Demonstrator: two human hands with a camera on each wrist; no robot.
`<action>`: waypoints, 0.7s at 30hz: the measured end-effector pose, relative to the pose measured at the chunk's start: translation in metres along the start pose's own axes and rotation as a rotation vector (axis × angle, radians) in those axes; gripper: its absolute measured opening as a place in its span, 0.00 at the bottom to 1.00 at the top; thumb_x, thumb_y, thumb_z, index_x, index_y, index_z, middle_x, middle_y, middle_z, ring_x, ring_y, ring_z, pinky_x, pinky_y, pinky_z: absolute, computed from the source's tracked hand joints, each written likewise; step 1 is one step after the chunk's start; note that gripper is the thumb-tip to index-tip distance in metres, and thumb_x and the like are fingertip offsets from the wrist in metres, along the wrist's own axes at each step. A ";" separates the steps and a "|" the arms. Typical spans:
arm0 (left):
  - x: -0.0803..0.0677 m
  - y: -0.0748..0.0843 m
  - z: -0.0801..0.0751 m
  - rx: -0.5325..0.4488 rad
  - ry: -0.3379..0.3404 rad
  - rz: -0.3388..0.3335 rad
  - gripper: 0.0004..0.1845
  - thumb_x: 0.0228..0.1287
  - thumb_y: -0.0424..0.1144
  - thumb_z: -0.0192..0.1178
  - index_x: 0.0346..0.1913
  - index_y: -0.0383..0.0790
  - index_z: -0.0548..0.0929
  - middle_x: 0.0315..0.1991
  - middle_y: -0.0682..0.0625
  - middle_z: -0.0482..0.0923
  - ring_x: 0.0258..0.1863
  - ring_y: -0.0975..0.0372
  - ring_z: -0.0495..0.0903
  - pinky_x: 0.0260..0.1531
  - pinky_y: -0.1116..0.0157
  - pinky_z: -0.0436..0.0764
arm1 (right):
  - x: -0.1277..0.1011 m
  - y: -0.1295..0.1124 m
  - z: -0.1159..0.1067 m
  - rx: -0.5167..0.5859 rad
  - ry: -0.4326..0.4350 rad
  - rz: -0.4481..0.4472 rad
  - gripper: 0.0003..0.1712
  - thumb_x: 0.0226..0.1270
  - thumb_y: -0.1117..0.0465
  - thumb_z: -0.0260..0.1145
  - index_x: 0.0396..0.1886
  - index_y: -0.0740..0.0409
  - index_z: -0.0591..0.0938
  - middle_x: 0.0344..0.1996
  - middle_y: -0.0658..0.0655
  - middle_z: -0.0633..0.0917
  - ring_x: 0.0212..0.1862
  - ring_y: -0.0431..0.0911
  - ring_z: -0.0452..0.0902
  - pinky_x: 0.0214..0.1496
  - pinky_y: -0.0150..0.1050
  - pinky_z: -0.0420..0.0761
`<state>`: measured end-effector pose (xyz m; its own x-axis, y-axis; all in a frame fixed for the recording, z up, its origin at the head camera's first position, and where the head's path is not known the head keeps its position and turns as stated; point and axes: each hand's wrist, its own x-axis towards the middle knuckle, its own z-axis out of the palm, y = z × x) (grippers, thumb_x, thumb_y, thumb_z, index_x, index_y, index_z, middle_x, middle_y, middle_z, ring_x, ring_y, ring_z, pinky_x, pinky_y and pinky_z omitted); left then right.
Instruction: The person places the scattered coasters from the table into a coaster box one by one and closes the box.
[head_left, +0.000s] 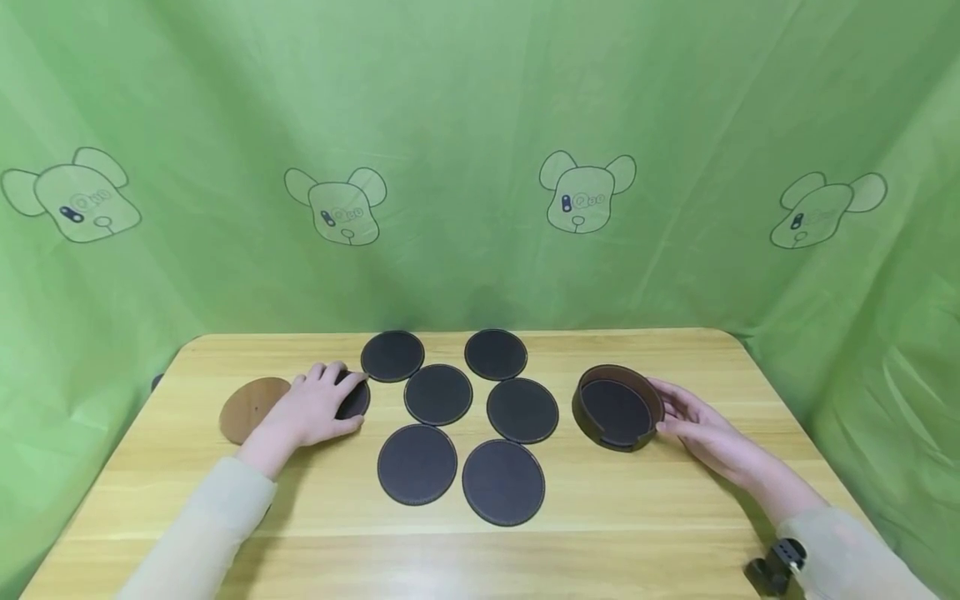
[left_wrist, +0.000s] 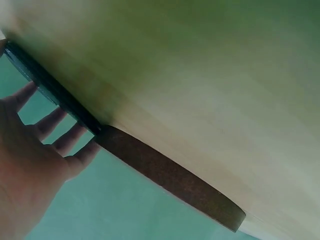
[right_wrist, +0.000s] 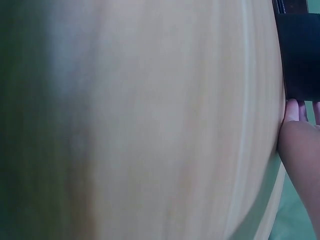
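My left hand (head_left: 330, 404) rests flat on a dark round coaster (head_left: 357, 402) at the table's left, fingers spread over it. In the left wrist view the fingers (left_wrist: 55, 122) lie straight along that coaster's edge (left_wrist: 50, 87). A brown coaster (head_left: 251, 407) lies just left of the hand, its edge (left_wrist: 170, 175) touching the dark one. My right hand (head_left: 675, 410) touches the right side of a round brown holder (head_left: 600, 373) with a dark coaster (head_left: 617, 412) inside. The right wrist view shows fingertips (right_wrist: 299, 111) against the holder's wall (right_wrist: 300, 55).
Several dark coasters lie flat mid-table in two columns, from the far pair (head_left: 392, 356) (head_left: 495, 354) to the near pair (head_left: 417, 464) (head_left: 503, 482). The wooden table (head_left: 600, 542) is backed and flanked by a green cloth (head_left: 480, 125). A black wrist mount (head_left: 776, 567) shows at bottom right.
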<state>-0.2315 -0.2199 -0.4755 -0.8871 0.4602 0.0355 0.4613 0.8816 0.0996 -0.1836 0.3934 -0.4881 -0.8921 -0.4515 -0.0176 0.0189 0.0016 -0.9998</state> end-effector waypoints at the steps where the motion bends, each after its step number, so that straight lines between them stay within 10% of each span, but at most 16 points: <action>1: 0.000 0.000 0.000 0.000 -0.003 -0.001 0.37 0.62 0.57 0.67 0.73 0.46 0.76 0.66 0.34 0.74 0.62 0.37 0.74 0.55 0.37 0.76 | 0.000 0.000 0.000 0.001 0.000 -0.001 0.36 0.79 0.76 0.52 0.82 0.55 0.60 0.69 0.43 0.76 0.67 0.31 0.76 0.67 0.23 0.75; 21: 0.011 0.012 0.003 0.005 0.082 0.089 0.40 0.54 0.58 0.66 0.71 0.47 0.78 0.66 0.35 0.74 0.64 0.39 0.74 0.57 0.38 0.75 | 0.000 0.001 -0.001 0.003 0.005 0.002 0.36 0.79 0.77 0.50 0.82 0.54 0.61 0.69 0.41 0.76 0.67 0.30 0.75 0.66 0.22 0.75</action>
<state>-0.2358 -0.2041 -0.4767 -0.8409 0.5265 0.1254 0.5380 0.8384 0.0876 -0.1842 0.3943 -0.4893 -0.8941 -0.4474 -0.0199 0.0221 0.0002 -0.9998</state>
